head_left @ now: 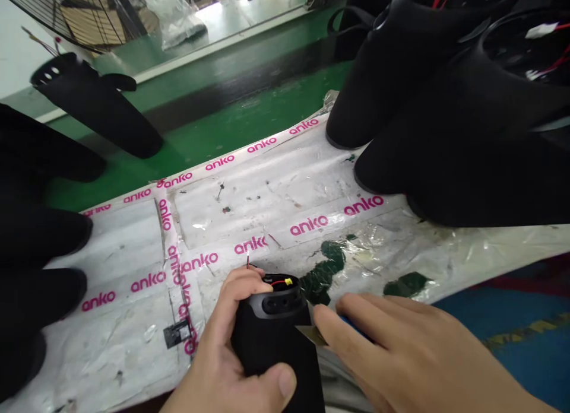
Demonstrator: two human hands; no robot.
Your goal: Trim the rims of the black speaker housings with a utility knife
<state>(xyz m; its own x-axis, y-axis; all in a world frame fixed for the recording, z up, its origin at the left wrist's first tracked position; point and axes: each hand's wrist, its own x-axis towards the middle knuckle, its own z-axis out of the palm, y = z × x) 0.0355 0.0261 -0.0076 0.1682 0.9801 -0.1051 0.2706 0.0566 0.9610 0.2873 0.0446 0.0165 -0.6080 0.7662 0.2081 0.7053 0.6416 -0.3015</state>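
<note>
My left hand [236,348] is wrapped round a black fabric-covered cylinder [276,336], probably a speaker housing, tilted upright at the bottom centre. Its open top has a grey rim with a dark oval panel [281,305]. Inside the opening shows a red wire with a yellow connector [288,281]. In my closed right hand [401,342] is a utility knife [310,335]; its pointed blade lies against or just in front of the cylinder's right side, below the rim. A bit of blue handle shows between the fingers, and the rest is hidden by the hand.
Larger black cylinders [445,134] with red wires in their open tops stand at the right. More black cylinders stand at the left, one [100,104] with a strap. Worn plastic sheeting with "anko" tape [309,225] covers the table. A fan [89,15] is behind.
</note>
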